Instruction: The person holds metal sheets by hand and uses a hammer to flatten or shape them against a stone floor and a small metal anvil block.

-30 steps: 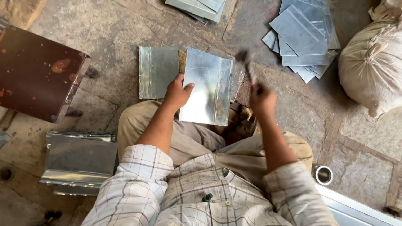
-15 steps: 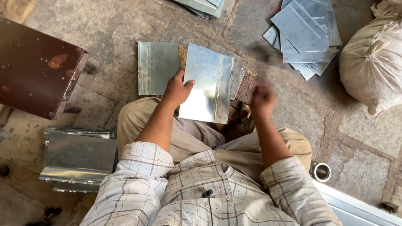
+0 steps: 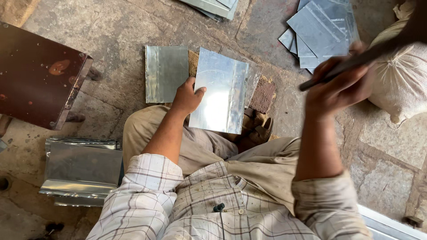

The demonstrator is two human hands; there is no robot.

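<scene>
Down on the stone floor (image 3: pixel 111 26), a person in a checked shirt is sitting with both hands at work over sheet metal. The left hand (image 3: pixel 187 97) is lying half open on the near left edge of a shiny rectangular metal sheet with a raised seam (image 3: pixel 219 91), thumb spread across the top face and fingers curling round the edge, so it is pinning the sheet rather than lifting it. That sheet is lying flat just beyond the knees, resting partly on a coarse brown block (image 3: pixel 263 94) and overlapping a second, duller flat metal sheet (image 3: pixel 166 73) that is lying just to its left.

The right hand (image 3: pixel 340 86) is raised above the floor, well to the right of the sheet, and is closing tightly in a fist around a dark, slender tool handle (image 3: pixel 356 62); the handle is blurring with motion and its head is running out of view at the upper right.

A loose pile of grey metal sheets (image 3: pixel 322 31) is lying beyond the right hand, beside a pale stuffed sack (image 3: pixel 400 84). A dark red-brown metal box (image 3: pixel 38 73) is standing at the left, with a stack of folded shiny metal pieces (image 3: pixel 82 171) near the left elbow.
</scene>
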